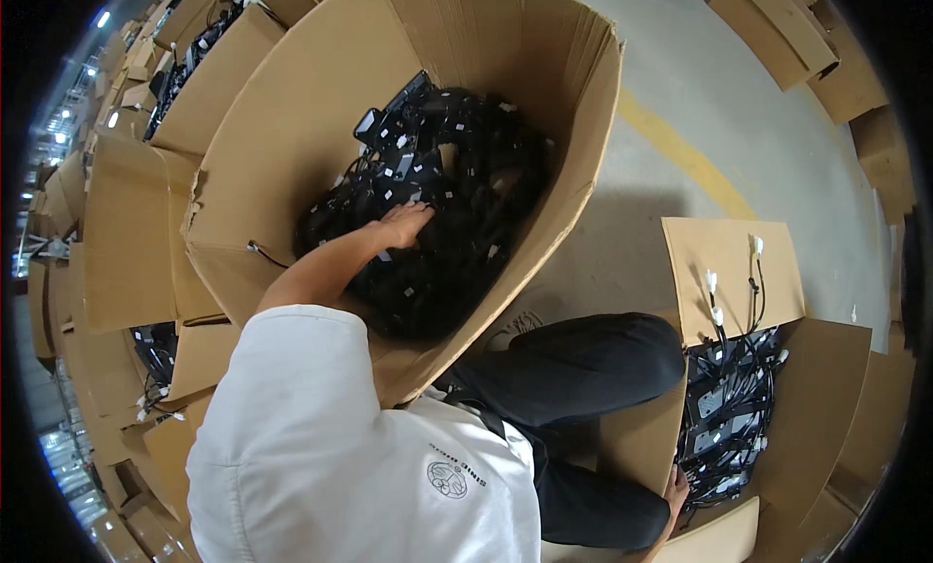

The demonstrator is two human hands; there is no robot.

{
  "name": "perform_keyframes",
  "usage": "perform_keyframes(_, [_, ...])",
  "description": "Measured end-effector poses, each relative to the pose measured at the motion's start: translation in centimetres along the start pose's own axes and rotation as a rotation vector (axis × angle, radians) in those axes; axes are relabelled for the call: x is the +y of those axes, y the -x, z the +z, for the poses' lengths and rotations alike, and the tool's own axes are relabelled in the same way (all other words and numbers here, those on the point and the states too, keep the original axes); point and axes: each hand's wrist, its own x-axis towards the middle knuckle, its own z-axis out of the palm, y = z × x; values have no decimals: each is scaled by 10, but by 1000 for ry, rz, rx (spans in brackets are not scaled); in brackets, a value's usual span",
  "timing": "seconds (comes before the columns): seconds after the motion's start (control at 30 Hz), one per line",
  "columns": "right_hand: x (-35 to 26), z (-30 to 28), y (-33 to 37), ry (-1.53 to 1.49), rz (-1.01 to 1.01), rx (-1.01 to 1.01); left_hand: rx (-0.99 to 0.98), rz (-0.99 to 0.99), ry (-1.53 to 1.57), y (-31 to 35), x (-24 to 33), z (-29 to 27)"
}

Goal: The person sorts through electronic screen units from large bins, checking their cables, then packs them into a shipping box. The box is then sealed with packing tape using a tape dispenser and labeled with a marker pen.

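My left hand (406,224) reaches down into a large open cardboard box (292,125). Its fingers bend closed among a heap of black parts with cables and small white labels (437,174); what the fingertips hold, if anything, is hidden. Low on the right, my right hand (677,489) grips the near wall of a smaller cardboard box (821,407), partly hidden behind my knee and the board. Inside that box lie black cabled parts (724,412) in a dense layer. White connectors (712,283) on black cables stick up against its raised flap (685,247).
More cardboard boxes (126,242) crowd the left side, some holding black parts (199,52). Further boxes (777,28) stand at the far right. A yellow line (680,150) crosses the grey floor (671,57). A loose cable (264,253) hangs at the large box's left wall.
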Motion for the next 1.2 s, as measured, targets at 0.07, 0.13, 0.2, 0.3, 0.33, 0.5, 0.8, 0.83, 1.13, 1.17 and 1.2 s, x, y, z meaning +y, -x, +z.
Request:
perform_keyframes(0.07, [-5, -7, 7, 13, 14, -2, -219, 21, -3, -4, 11, -22])
perform_keyframes(0.13, [4, -19, 10, -354, 107, 114, -276, 138, 24, -8, 19, -51])
perform_keyframes(0.2, [-53, -19, 0, -352, -18, 245, -179, 264, 157, 14, 5, -73])
perform_keyframes(0.3, [-182, -27, 25, -290, -226, 457, -67, 89, 450, 53, 55, -179])
perform_keyframes(0.33, [-234, -21, 37, -339, -314, 437, -9, 117, 450, 59, 61, -198])
perform_keyframes(0.5, [-429, 48, 79, -508, -782, 8, 242, 388, 765, 101, 146, -276])
perform_keyframes(0.8, [-507, 125, 103, -824, -674, -241, -301, 587, 1763, 62, 165, -216])
perform_keyframes(0.83, [-498, 120, 103, -948, -571, -219, -334, 480, 1655, 32, 134, -173])
perform_keyframes(1.13, [-406, 55, 97, -1280, -662, 101, -371, 243, -8, 0, 55, 152])
perform_keyframes(1.17, [-401, 55, 96, -1242, -630, 119, -408, 169, 58, 9, 58, 140])
perform_keyframes(1.2, [-385, 47, 108, -1227, -613, 211, -393, 132, 77, 4, 71, 97])
